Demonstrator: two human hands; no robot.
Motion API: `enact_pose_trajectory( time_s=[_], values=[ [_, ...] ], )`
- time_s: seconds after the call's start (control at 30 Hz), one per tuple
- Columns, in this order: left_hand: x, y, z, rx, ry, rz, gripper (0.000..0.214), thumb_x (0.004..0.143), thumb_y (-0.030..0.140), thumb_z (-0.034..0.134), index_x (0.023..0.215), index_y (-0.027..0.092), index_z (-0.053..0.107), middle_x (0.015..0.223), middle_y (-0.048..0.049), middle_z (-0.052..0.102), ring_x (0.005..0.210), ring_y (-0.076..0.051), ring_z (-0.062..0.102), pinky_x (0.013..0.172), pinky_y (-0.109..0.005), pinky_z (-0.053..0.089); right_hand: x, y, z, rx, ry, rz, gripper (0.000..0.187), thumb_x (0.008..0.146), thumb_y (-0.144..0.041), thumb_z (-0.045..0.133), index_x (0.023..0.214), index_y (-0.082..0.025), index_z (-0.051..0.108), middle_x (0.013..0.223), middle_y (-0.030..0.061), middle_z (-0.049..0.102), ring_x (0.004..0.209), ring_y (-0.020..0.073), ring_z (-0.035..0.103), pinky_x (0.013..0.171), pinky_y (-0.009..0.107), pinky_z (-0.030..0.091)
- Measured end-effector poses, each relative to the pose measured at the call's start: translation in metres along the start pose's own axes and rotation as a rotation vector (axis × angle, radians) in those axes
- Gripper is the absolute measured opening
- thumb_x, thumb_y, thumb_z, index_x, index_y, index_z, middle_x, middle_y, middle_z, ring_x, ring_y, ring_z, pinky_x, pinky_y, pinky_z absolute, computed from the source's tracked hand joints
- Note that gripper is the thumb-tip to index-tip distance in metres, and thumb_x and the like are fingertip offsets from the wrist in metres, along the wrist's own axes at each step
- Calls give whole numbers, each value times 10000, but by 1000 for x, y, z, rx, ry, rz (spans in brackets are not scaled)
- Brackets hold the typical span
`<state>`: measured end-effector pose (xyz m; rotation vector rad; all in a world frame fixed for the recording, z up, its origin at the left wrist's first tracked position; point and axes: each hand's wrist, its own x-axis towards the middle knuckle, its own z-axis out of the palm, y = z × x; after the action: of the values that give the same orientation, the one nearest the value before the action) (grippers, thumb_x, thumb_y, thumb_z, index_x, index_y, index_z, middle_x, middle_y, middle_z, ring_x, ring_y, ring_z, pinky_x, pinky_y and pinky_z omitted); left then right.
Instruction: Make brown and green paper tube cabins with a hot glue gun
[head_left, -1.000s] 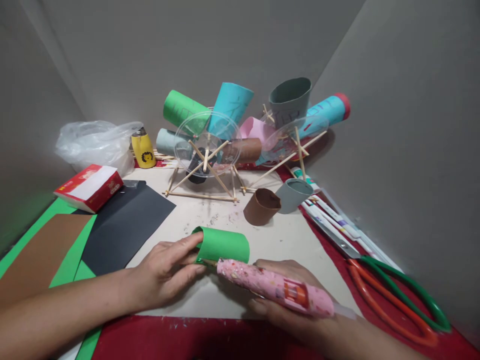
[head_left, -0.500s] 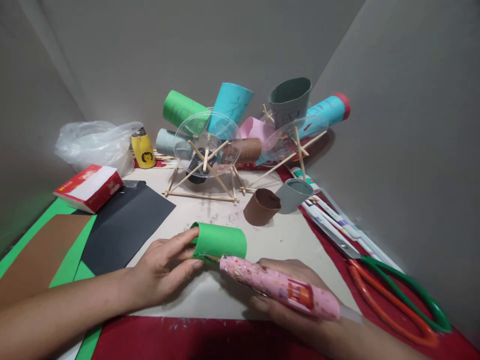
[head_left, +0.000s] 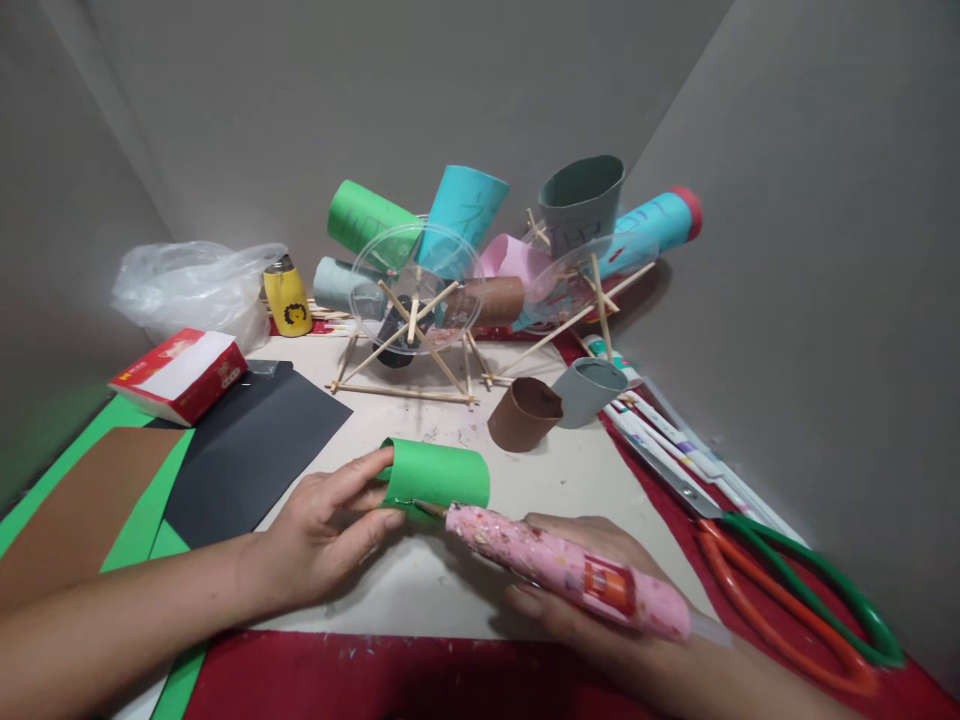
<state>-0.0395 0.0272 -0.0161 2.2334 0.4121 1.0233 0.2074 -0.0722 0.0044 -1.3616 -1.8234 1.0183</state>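
Note:
My left hand (head_left: 330, 530) pinches the open left end of a green paper tube (head_left: 439, 473) that lies on the cream work mat (head_left: 450, 590). Thumb and forefinger are closed on its rim. My right hand (head_left: 592, 600) is wrapped around a pink glue gun (head_left: 570, 572). The gun's metal nozzle touches the tube's lower edge near the left end. A clear glue stick pokes out of the gun's back end at the right.
A stick-and-tube wheel model (head_left: 420, 290) stands at the back. A brown paper cup (head_left: 525, 412) and a grey one (head_left: 592, 388) lie in front of it. Scissors (head_left: 787, 590) and pens lie at right. Black, brown and green sheets (head_left: 247, 440), a red box (head_left: 180, 375) and a plastic bag (head_left: 195, 285) are at left.
The green tube and my left hand have shifted slightly away from me and left. The glue gun has slid a little to the right, its nozzle still on the tube's edge.

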Motion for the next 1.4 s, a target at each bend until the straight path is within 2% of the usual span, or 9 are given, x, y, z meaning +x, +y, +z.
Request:
enact_pose_trajectory(
  time_s=[0.1, 0.23, 0.37, 0.5, 0.63, 0.9, 1.2, 1.4],
  values=[
    [0, 0, 0, -12, 13, -15, 571, 832, 67, 592, 1375, 143, 434, 948, -88, 755, 778, -135, 727, 780, -211, 565, 0, -1, -1, 45, -58, 16, 239, 833, -334, 618, 999, -188, 710, 749, 36, 677, 604, 167, 624, 554, 241, 498],
    [-1, -1, 1, -14, 33, -42, 553, 839, 89, 594, 1370, 133, 445, 944, -94, 755, 782, -144, 727, 768, -220, 575, -1, 1, -3, 83, -63, 27, 293, 849, -327, 611, 1091, -181, 686, 780, 40, 687, 614, 162, 632, 544, 230, 509],
    [-2, -1, 1, -5, 43, -78, 532, 839, 102, 596, 1354, 115, 463, 914, -95, 759, 755, -153, 729, 723, -213, 583, -2, 1, -5, 94, -40, 29, 258, 860, -320, 603, 1067, -202, 703, 756, 42, 689, 645, 184, 655, 556, 243, 530],
    [-2, 0, 1, -9, 52, -95, 515, 842, 109, 597, 1342, 103, 472, 895, -89, 761, 732, -153, 728, 692, -205, 585, -3, 3, -6, 73, -36, 17, 264, 855, -323, 604, 1083, -234, 704, 829, 59, 713, 773, 227, 689, 600, 259, 558],
    [-1, 0, 1, 3, 84, -110, 495, 839, 116, 609, 1320, 109, 493, 909, -86, 760, 746, -146, 726, 755, -223, 580, -3, 3, -6, 57, -6, -4, 268, 846, -319, 610, 1082, -237, 707, 868, 62, 726, 817, 236, 699, 624, 262, 574],
    [-6, -4, 2, -33, 123, -138, 527, 843, 120, 618, 1350, 142, 473, 950, -88, 754, 782, -153, 730, 784, -233, 579, -3, 0, -8, -16, 30, -70, 288, 805, -253, 651, 1086, -256, 709, 814, 61, 729, 840, 273, 702, 585, 273, 575],
    [-9, -8, 3, -68, 141, -179, 538, 842, 97, 614, 1356, 157, 468, 1007, -95, 742, 824, -154, 727, 791, -240, 580, -2, -1, -8, -47, 76, -111, 269, 797, -302, 657, 1051, -251, 730, 824, 72, 733, 805, 276, 705, 597, 293, 583],
    [-9, -8, 3, -66, 173, -196, 523, 839, 111, 625, 1338, 152, 474, 975, -81, 750, 806, -154, 728, 770, -241, 583, -2, -2, -9, -34, 35, -89, 208, 853, -318, 602, 993, -240, 735, 745, 60, 716, 678, 230, 695, 557, 280, 571]
  ],
)
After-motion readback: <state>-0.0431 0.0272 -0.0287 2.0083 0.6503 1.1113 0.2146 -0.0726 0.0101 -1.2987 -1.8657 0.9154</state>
